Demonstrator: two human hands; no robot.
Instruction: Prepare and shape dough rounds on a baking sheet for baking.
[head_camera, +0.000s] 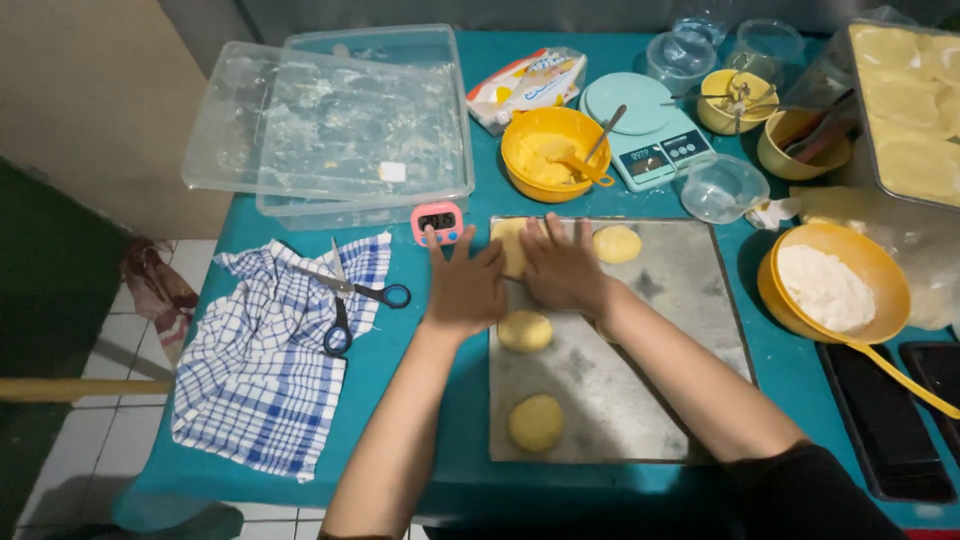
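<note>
A dough ball (536, 422) lies nearest on the tray (680, 300). Far on it, dough (512, 245) is pressed flat under the left hand (466, 290) and right hand (563, 270), fingers open, nothing grasped. More pressing seems needed.

A blue-and-white checked cloth (270, 360) lay at the table's left edge, with black-handled scissors (345, 295) on top of it; a small pink timer (437, 221) stood just beside the cloth; behind them sat a clear plastic box (340, 120) with its lid askew; a yellow bowl of batter (553, 153) held a spoon, next to a pale green kitchen scale (648, 130); to the right, a yellow bowl of flour (835, 283) sat on the teal table (450, 480); a tray of flat dough rounds (915, 100) filled the far right corner.
</note>
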